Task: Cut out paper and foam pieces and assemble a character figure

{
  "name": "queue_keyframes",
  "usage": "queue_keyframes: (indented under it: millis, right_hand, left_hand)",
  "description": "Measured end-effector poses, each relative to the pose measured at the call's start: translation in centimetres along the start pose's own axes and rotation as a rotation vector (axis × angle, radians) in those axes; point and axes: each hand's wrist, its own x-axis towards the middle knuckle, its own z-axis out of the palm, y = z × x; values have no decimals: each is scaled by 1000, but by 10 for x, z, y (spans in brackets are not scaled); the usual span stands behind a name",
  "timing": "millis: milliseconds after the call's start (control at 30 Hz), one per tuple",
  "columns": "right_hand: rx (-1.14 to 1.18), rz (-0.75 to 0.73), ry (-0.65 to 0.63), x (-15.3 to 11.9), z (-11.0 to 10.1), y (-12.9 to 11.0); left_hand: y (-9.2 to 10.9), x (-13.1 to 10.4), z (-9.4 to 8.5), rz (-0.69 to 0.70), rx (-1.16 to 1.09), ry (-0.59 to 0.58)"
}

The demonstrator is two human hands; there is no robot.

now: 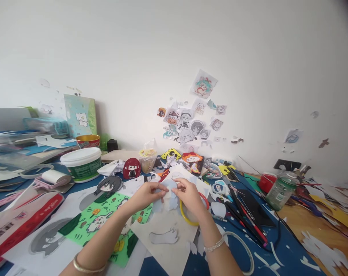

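Both hands meet over the middle of the desk, pinching a thin, pale paper cutout (168, 192) between fingertips; its exact shape is partly hidden. My left hand (149, 196) grips its left side, and my right hand (188, 194) its right side. Below them lies a light sheet (159, 253) with a grey-white paper cutout (163, 236) on it. A yellow ring-shaped handle or tape roll (188, 219) shows beside my right wrist. A green drawing (93, 226) with cartoon figures lies under my left forearm.
At the left stand a white-lidded green tub (83, 165) and a red-white bag (27, 226). Several pens (248, 222) and a clear bottle (281, 191) are at the right. Cartoon cutouts (188, 119) hang on the wall. Paper scraps (325, 249) litter the right side.
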Motion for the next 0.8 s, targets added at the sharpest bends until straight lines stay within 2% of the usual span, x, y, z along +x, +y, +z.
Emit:
queue_keyframes:
  millis: [100,300,400,633,800]
  right_hand:
    - [-129,-15,46,1,3,1]
    - [-255,-69,81,1,6,4]
    - [-304,-99,98,0,6,4]
    - [-230,-101,128,2,8,6]
    - [-125,-95,124,3,9,7]
  left_hand:
    - [-3,1,0,-2,-25,-8]
    - [-4,1,2,45,-85,29]
    - [-2,1,4,26,-135,24]
    - [-7,6,9,-53,-164,56]
    - [-12,8,11,-44,-190,90]
